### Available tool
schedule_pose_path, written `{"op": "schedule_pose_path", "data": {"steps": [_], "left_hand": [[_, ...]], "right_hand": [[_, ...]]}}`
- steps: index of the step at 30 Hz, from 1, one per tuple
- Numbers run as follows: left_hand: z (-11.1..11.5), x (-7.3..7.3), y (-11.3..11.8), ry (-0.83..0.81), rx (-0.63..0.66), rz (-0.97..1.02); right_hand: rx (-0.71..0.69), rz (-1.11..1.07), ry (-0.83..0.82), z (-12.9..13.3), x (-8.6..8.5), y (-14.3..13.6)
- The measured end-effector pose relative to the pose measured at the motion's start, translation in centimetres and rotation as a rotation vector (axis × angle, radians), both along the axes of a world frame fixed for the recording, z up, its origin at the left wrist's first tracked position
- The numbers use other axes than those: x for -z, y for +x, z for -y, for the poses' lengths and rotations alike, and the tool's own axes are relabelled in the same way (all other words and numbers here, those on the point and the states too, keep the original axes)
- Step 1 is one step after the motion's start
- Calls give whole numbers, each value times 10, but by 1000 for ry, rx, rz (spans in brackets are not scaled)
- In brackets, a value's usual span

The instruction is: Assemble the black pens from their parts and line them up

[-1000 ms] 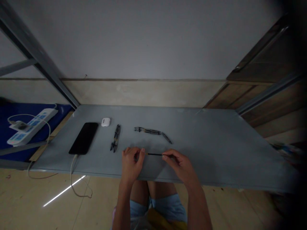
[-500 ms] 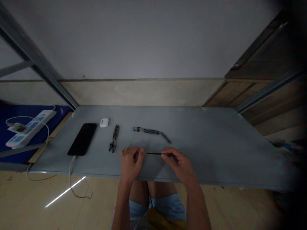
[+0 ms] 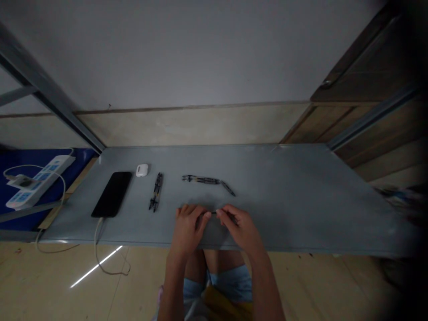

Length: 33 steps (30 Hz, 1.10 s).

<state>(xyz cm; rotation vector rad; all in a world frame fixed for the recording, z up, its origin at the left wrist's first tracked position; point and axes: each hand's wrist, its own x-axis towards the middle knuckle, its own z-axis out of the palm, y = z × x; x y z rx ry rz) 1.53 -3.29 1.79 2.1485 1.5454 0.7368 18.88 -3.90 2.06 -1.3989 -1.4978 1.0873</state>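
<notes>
A thin black pen refill (image 3: 214, 212) spans the small gap between my two hands, low over the front part of the grey table. My left hand (image 3: 190, 225) pinches it from the left, thumb against fingers. From the right, my right hand (image 3: 239, 225) grips it between thumb and fingertips. Most of the refill, and anything else inside the fingers, is hidden. Beyond my hands lies a row of dark pens (image 3: 202, 180), with one slanted pen piece (image 3: 228, 187) at its right end. More dark pens (image 3: 155, 192) lie lengthwise left of my left hand.
A black phone (image 3: 112, 194) with a white cable (image 3: 97, 240) hanging over the front edge lies on the grey table (image 3: 284, 200). Near it sits a white earbud case (image 3: 142, 170). A power strip (image 3: 40, 183) rests on a blue surface beyond the left metal frame.
My hands have come closer together, so less of the black refill shows between them. My right hand moved left and my left hand slightly right. The view has shifted a little.
</notes>
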Motion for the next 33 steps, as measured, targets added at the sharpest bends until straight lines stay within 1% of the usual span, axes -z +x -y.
{"op": "schedule_pose_path", "data": {"steps": [3,5,7,9,11,13,15,18,22,24,26,29,33], "left_hand": [[-1,2,4,15,20,-44],[-2,5,4,30,-3,-60],[-4,7,2,49,-47,-73],[-5,9,-1,61,-90,-86],[-6,9,-3,63,-116,-96],[-6,9,-4,59,-127,-106],[-6,8,-4,57,-132,-117],[-5,8,-4,57,-140,-124],[-3,7,-4,54,-151,-122],[-3,6,-3,53,-148,-125],[-3,7,-3,52,-141,-128],[-3,7,-2,58,-134,-131],[-2,6,0,64,-122,-110]], "right_hand": [[-22,26,21,-1,0,1],[5,57,70,-2,3,5],[100,153,193,-5,9,10],[222,319,322,-8,17,13],[284,483,369,-12,26,15],[301,573,360,-16,34,14],[303,607,359,-20,39,13],[340,580,389,-22,42,11],[490,538,372,-17,37,15],[581,485,332,-14,32,17],[625,361,283,-11,27,18],[616,63,208,-8,20,15],[539,-379,147,-5,18,8]]}}
